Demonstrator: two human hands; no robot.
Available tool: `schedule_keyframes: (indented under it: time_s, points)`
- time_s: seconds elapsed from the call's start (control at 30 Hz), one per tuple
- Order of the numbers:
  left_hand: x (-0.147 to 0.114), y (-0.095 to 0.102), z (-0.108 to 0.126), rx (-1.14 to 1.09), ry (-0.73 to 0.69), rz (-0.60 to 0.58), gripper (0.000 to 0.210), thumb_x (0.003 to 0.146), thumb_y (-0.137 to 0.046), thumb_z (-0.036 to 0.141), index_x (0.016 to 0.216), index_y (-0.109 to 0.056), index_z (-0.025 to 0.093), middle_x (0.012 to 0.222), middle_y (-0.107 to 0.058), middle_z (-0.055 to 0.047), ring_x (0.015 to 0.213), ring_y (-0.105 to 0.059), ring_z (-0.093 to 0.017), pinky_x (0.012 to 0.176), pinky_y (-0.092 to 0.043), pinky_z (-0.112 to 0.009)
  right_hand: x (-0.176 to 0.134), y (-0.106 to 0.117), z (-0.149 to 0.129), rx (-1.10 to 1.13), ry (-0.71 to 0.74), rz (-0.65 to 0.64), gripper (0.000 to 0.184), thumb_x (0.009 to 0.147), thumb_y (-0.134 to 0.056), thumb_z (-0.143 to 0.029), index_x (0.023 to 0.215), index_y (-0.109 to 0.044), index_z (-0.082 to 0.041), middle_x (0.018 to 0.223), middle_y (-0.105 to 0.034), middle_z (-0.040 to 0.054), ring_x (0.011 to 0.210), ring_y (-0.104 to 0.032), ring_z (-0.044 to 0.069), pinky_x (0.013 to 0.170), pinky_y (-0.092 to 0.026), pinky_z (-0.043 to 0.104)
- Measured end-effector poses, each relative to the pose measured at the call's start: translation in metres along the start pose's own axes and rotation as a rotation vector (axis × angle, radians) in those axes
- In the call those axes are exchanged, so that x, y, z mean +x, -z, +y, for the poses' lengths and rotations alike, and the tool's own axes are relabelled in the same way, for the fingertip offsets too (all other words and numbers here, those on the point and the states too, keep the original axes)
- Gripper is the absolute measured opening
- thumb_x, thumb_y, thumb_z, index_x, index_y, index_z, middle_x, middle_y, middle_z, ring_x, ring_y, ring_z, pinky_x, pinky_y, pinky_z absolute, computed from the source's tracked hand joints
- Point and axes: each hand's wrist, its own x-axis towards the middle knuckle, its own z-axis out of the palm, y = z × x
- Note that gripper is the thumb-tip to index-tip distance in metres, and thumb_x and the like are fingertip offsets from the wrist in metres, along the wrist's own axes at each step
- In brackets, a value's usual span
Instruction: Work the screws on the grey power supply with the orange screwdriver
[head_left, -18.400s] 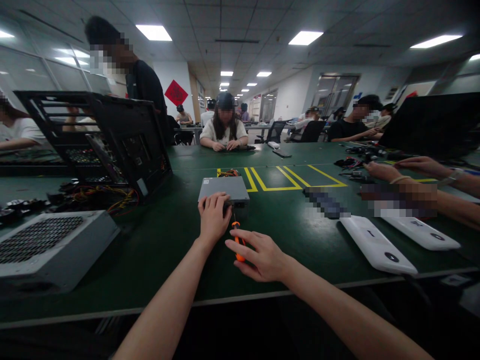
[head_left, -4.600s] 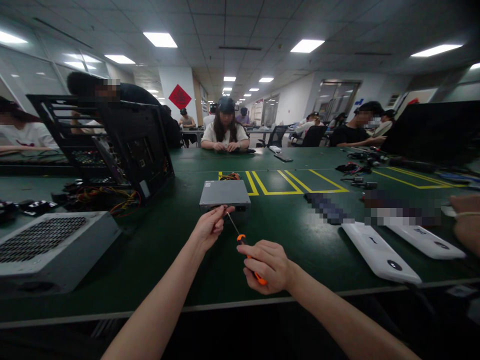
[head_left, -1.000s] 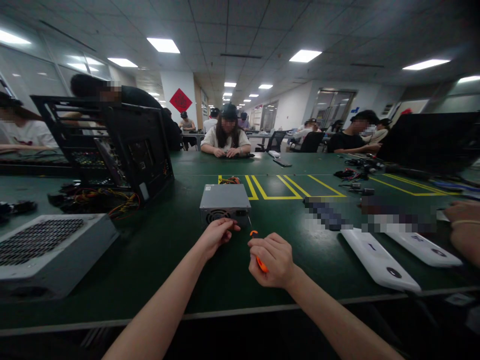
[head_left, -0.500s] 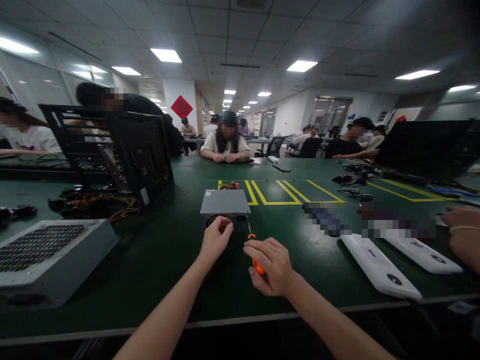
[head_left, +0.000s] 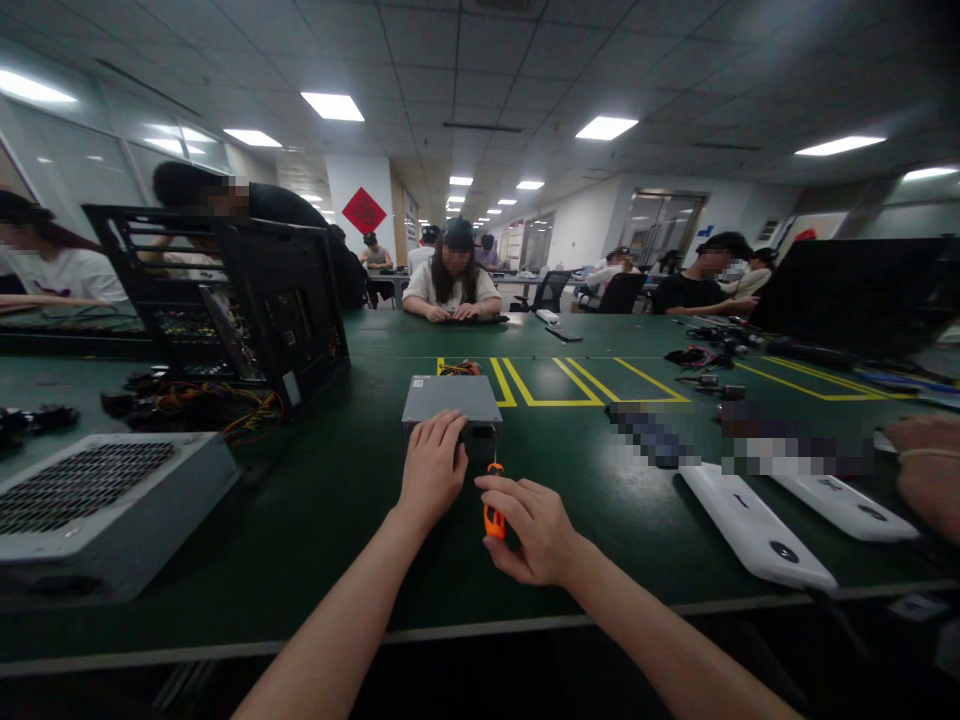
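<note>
A grey power supply unit (head_left: 450, 398) stands in the middle of the green table, its front side toward me. My left hand (head_left: 435, 465) is closed over its near top edge, fingers on top and thumb low in front. In my right hand (head_left: 534, 525) is a screwdriver (head_left: 493, 520) with an orange and black handle, held between thumb and fingers. The screwdriver's thin shaft points up at the right end of the unit's front side. Whether its tip sits in a screw is too small to tell.
A second, larger power supply (head_left: 112, 510) lies at the left, before an open black computer case (head_left: 281, 310) with loose cables. White devices (head_left: 757, 525) lie at the right. Yellow tape (head_left: 562, 405) marks the table. A co-worker's hand (head_left: 930, 465) is at the right edge; another person sits opposite.
My left hand has moved up from a pinch in front of the power supply to lie over its top edge. The screwdriver has become more upright and shifted slightly left.
</note>
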Motion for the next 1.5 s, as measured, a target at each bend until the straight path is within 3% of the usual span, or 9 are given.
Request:
schedule_keyframes:
  time_s: [0.17,0.37,0.7,0.93,1.1,1.2,1.33,1.4,1.5]
  points:
    - [0.001,0.004,0.0,0.049,0.01,-0.035,0.036,0.08,-0.042,0.014,0.113,-0.05,0.023,0.119,-0.055,-0.004,0.114,-0.045,-0.02,0.107,-0.013,-0.046,-0.003,0.001,0.002,0.02,0.001,-0.021,0.034,0.082,-0.04,-0.026,0.111,-0.048,-0.012,0.103,-0.058,0.0169,0.086,-0.059,0.023,0.065,-0.049,0.034]
    - [0.006,0.005,0.004,0.086,0.056,-0.05,0.032,0.079,-0.042,0.014,0.107,-0.053,0.022,0.115,-0.057,-0.006,0.108,-0.047,-0.022,0.102,-0.022,-0.044,-0.006,0.007,0.001,-0.025,0.073,-0.076,0.028,0.08,-0.042,-0.025,0.103,-0.052,-0.013,0.099,-0.06,0.0153,0.078,-0.059,0.021,0.058,-0.045,0.032]
    - [0.005,0.003,0.005,0.111,0.071,-0.026,0.029,0.077,-0.045,0.017,0.105,-0.053,0.022,0.107,-0.058,-0.007,0.101,-0.047,-0.024,0.095,-0.026,-0.044,-0.012,0.006,0.007,0.086,0.014,0.103,0.031,0.079,-0.05,-0.035,0.1,-0.042,-0.015,0.091,-0.06,0.0129,0.082,-0.061,0.02,0.061,-0.05,0.03]
    - [-0.001,0.008,0.001,0.132,0.073,-0.021,0.028,0.076,-0.05,0.021,0.104,-0.053,0.022,0.107,-0.056,-0.008,0.102,-0.046,-0.025,0.093,-0.027,-0.045,-0.013,0.011,0.005,0.019,0.066,0.009,0.027,0.08,-0.041,-0.029,0.101,-0.052,-0.014,0.092,-0.056,0.0127,0.075,-0.057,0.019,0.058,-0.046,0.03]
    - [-0.002,0.007,-0.007,0.102,0.038,-0.025,0.031,0.073,-0.056,0.024,0.103,-0.052,0.022,0.111,-0.055,-0.008,0.106,-0.045,-0.025,0.097,-0.023,-0.046,-0.01,0.006,0.001,-0.031,0.112,-0.032,0.024,0.08,-0.047,-0.031,0.097,-0.054,-0.016,0.094,-0.06,0.011,0.073,-0.057,0.017,0.057,-0.043,0.029]
    - [-0.001,0.006,-0.013,0.074,0.015,-0.035,0.032,0.073,-0.055,0.022,0.105,-0.05,0.022,0.114,-0.054,-0.007,0.109,-0.044,-0.024,0.101,-0.018,-0.047,-0.006,0.003,-0.002,-0.026,0.098,-0.086,0.025,0.08,-0.05,-0.037,0.092,-0.055,-0.015,0.094,-0.061,0.0107,0.074,-0.058,0.017,0.058,-0.043,0.029]
    - [0.0,0.004,-0.019,0.057,0.024,-0.036,0.033,0.072,-0.055,0.021,0.105,-0.051,0.023,0.114,-0.055,-0.006,0.109,-0.045,-0.024,0.103,-0.016,-0.048,-0.001,0.0,-0.006,0.026,0.05,-0.161,0.033,0.08,-0.049,-0.039,0.101,-0.052,-0.013,0.099,-0.059,0.0137,0.082,-0.058,0.019,0.065,-0.046,0.03]
    - [0.001,0.003,-0.02,0.051,0.041,-0.024,0.031,0.072,-0.055,0.022,0.103,-0.052,0.023,0.113,-0.055,-0.007,0.108,-0.045,-0.024,0.103,-0.015,-0.048,0.001,-0.002,-0.007,0.037,0.062,-0.158,0.033,0.08,-0.048,-0.037,0.103,-0.05,-0.012,0.1,-0.06,0.0147,0.086,-0.058,0.02,0.067,-0.047,0.03]
    - [0.001,0.001,-0.02,0.028,0.062,0.002,0.029,0.073,-0.054,0.02,0.102,-0.052,0.023,0.111,-0.056,-0.006,0.106,-0.046,-0.024,0.103,-0.016,-0.048,0.0,-0.009,-0.007,0.025,0.066,-0.052,0.033,0.079,-0.052,-0.039,0.098,-0.047,-0.013,0.095,-0.062,0.0153,0.084,-0.061,0.021,0.063,-0.048,0.03]
